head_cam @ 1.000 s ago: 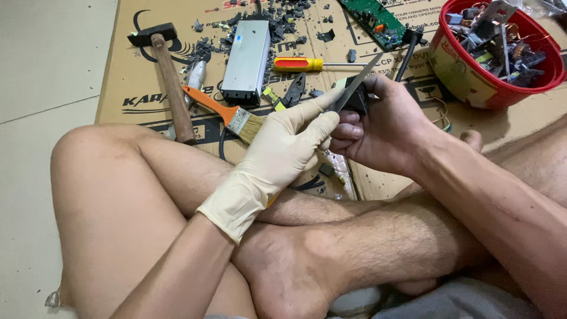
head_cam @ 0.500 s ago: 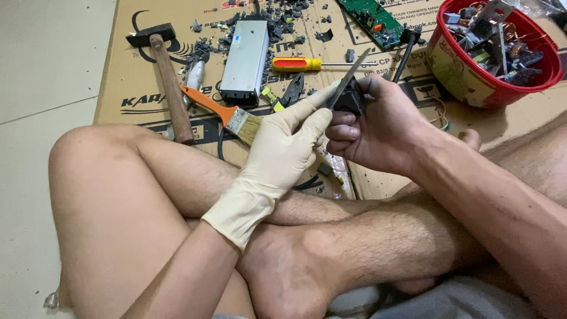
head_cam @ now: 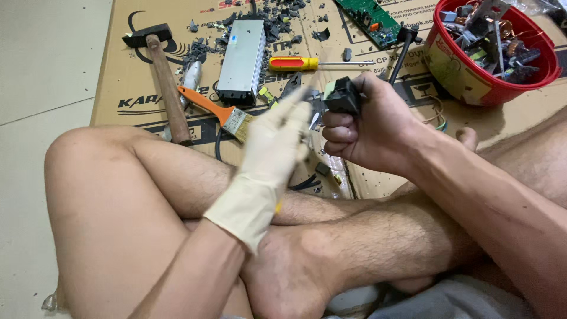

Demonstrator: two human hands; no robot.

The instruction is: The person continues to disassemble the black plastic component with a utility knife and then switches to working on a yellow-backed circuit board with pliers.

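- Black boxy component (head_cam: 341, 95): a small dark electronic part with a pale greenish patch on its near upper corner, gripped in the right hand (head_cam: 369, 127) and raised above the crossed legs, clear of the cardboard.
- Right hand: bare, fingers curled tight around the component, thumb side toward the other hand.
- Left hand (head_cam: 276, 142): in a cream rubber glove, blurred by motion, fingertips just beside the component; whether it grips anything cannot be told (a thin shape at the fingertips is too smeared to name).
- Cardboard sheet (head_cam: 127, 82): flattened box laid on the tiled floor, carrying all the loose items beyond the hands.
- Paintbrush (head_cam: 215, 109): orange handle, pale bristles, lying just beyond the gloved hand, bristle end nearest it.
- Hammer (head_cam: 165, 77): wooden handle, black head, further out to the left of the gloved hand, handle end against the knee.
- Metal casing (head_cam: 242, 59): silver rectangular box, beyond the brush, ringed by dark broken fragments (head_cam: 277, 18).
- Screwdriver (head_cam: 301, 62): red and yellow handle, lying straight beyond the component, shaft pointing rightward.
- Green circuit board (head_cam: 369, 20): at the far edge, beyond the right hand.
- Red bowl (head_cam: 458, 77): round plastic tub beyond and to the right of the right hand, heaped with metal brackets and copper-wound parts.
- Loose wires (head_cam: 440, 118): thin coloured strands just right of the right hand, on the cardboard.
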